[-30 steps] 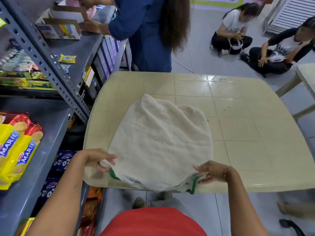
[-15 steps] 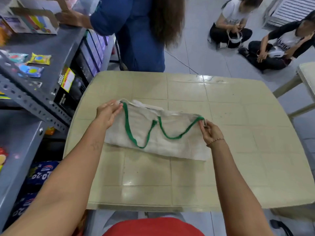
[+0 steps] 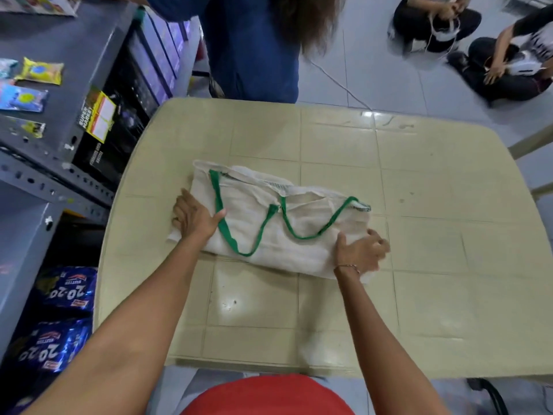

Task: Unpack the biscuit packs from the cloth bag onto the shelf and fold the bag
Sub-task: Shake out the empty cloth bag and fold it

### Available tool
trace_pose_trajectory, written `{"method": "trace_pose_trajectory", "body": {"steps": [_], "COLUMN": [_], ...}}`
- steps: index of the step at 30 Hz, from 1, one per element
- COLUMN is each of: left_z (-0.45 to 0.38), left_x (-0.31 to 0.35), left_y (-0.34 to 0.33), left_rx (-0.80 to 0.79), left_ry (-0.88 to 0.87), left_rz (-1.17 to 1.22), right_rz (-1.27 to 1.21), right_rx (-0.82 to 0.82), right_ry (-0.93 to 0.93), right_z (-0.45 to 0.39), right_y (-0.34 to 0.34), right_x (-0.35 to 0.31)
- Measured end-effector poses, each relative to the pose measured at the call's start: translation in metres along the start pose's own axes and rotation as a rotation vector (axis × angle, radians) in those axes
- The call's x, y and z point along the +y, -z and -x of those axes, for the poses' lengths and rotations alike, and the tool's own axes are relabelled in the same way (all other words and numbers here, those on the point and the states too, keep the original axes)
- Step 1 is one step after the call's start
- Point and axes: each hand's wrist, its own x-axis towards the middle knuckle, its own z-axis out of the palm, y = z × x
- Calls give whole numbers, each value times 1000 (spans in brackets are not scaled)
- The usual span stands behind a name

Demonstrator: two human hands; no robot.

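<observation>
Off-white cloth bag with green handles [image 3: 278, 229] now folded in half on beige tiled plastic worktop [image 3: 419, 181]; a second ago lay spread flat. Left hand [image 3: 194, 215] pressing flat on left end, right hand [image 3: 360, 251] spread at right end, blurry, hands moved down from top corners. Guess: fold partly done, unpacking finished. Grey metal shelf [image 3: 74, 55] at left with blue 20-20 biscuit packs [image 3: 68, 290] low down. People standing and sitting on floor behind.

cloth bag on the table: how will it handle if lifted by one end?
Likely floppy: the cloth bag lies creased and folded flat under both hands. Probably light, since it looks empty. The green handles lie loose on top and would likely dangle.
</observation>
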Motion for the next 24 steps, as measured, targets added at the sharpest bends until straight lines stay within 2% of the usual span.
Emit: {"method": "trace_pose_trajectory", "body": {"steps": [2,4,6,9,10,12,14,15,17,21,24], "left_z": [-5,-5,1,28,43,80,121,138,167,187,179], "left_x": [-3,-5,-7,3,9,18,23,25,30,42,45], "left_y": [5,7,4,-4,-10,-28,-54,-68,-93,-102,-93], "left_rx": [32,31,105,214,165,-118,-406,-470,-466,-306,-307], "left_ry": [-41,-79,-140,-398,-531,-816,-1030,-1079,-1053,-796,-782], "left_rz": [-53,-82,-150,-195,-159,-119,-239,-299,-271,15,116], "right_rz": [90,74,-5,-25,-48,-153,-303,-359,-406,-429,-475], "right_rx": [-41,-134,-255,-402,-438,-476,-487,-501,-533,-630,-751], "right_ry": [-149,-155,-127,-146,-156,-176,-189,-190,-169,-73,-97], "right_z": [-6,-11,-18,-25,-25,-19,-9,-3,10,32,35], "right_y": [6,10,13,20,21,23,27,30,36,44,46], "right_x": [13,20,22,18,16,13,11,9,5,2,-2]}}
